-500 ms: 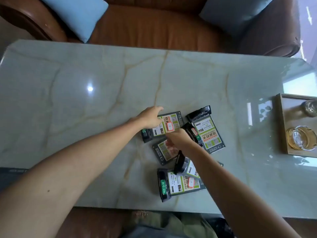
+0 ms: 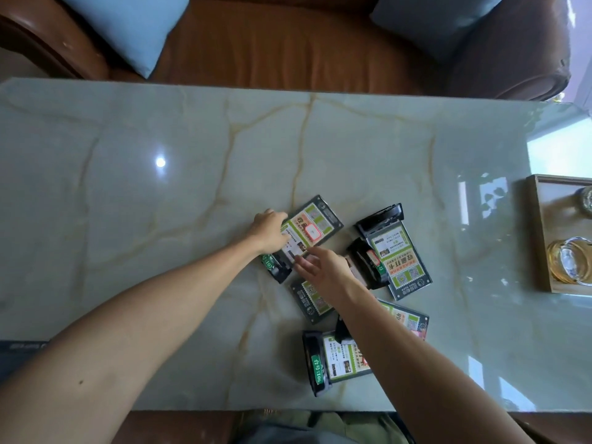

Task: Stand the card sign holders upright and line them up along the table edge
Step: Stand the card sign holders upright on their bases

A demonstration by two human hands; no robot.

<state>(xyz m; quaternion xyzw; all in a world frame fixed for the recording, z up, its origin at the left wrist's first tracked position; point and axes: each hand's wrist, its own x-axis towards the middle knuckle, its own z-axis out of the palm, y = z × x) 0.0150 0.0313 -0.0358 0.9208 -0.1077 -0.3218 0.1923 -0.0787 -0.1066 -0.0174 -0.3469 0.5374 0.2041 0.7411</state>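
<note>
Several card sign holders with green-and-white cards and black bases lie flat in a loose pile on the pale marble table (image 2: 160, 219). My left hand (image 2: 269, 232) grips the left edge of one holder (image 2: 315, 227), tilting it off the table. My right hand (image 2: 323, 267) hovers just below that holder with fingers apart, touching its lower edge. Another holder (image 2: 398, 254) lies flat to the right, one (image 2: 312, 299) lies under my right wrist, and one (image 2: 336, 360) lies near the front edge, partly hidden by my right forearm.
A wooden tray (image 2: 535, 235) holding glass cups (image 2: 573, 261) sits at the table's right end. A brown leather sofa (image 2: 288, 43) with blue cushions (image 2: 128, 27) runs behind the far edge. The table's left half is bare marble.
My left hand has lifted and turned the top holder, swinging its far end up and to the right. My right hand has come off the pile and opened beneath it.
</note>
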